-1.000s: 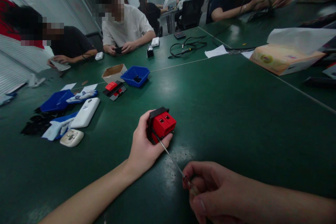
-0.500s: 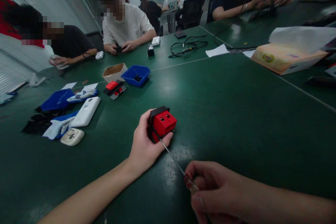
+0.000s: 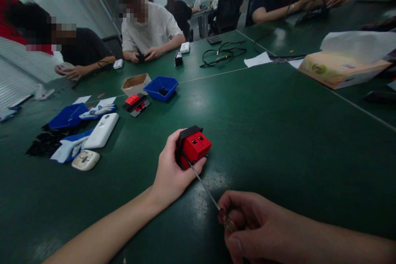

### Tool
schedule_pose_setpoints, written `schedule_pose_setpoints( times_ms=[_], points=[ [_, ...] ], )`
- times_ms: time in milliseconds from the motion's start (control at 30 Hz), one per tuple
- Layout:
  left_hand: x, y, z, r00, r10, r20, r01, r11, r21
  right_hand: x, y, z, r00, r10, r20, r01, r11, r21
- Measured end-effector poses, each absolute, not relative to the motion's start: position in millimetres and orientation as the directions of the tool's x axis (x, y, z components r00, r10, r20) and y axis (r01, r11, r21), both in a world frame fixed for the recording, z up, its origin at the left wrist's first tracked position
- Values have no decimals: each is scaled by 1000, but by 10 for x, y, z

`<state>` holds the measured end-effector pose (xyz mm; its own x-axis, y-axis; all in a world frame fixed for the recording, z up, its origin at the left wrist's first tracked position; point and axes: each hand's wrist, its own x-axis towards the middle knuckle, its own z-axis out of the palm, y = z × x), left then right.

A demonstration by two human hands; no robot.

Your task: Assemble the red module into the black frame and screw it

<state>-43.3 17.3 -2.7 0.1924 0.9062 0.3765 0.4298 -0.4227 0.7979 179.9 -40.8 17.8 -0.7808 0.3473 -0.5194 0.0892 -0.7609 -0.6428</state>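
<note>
My left hand [image 3: 175,165] is closed around a red block-shaped part in a black frame [image 3: 198,146], held just above the green table. Two small square openings show on the red face. Between the fingers of my right hand [image 3: 247,222] is the clear reddish handle of a screwdriver [image 3: 206,188]. Its thin metal shaft points up and left, and the tip meets the black frame near my left thumb. Exactly what the tip touches is hidden. A similar red and black part [image 3: 136,104] lies farther off on the table.
Beyond my hands are a blue bin [image 3: 162,88] and a cardboard box [image 3: 134,84]. To the left lie gloves [image 3: 71,148], a white phone-like case [image 3: 102,130], a small white case [image 3: 86,160] and another blue bin [image 3: 68,115]. A tissue box [image 3: 343,68] stands right. People sit across the table.
The red and black part has shifted and turned slightly to the right in my left hand. The screwdriver stays against it, with its handle marginally turned.
</note>
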Motion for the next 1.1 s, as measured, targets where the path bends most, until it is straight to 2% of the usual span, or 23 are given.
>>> schedule_pose_setpoints(
  times_ms=[267,467,767,1100],
  points=[
    [-423,176,-3,151,918,367,444,-395,804,1815,-400,78,-834,354,-423,19,-748,-663],
    [-424,177,-3,159,919,361,457,-393,798,1806,-414,124,-796,353,-492,67,-756,-651],
    [-423,177,5,153,919,363,458,-391,798,1820,-397,94,-830,353,-432,23,-751,-660],
    [-432,174,-24,175,911,372,463,-410,786,1808,-416,118,-794,354,-494,52,-771,-635]
  ],
)
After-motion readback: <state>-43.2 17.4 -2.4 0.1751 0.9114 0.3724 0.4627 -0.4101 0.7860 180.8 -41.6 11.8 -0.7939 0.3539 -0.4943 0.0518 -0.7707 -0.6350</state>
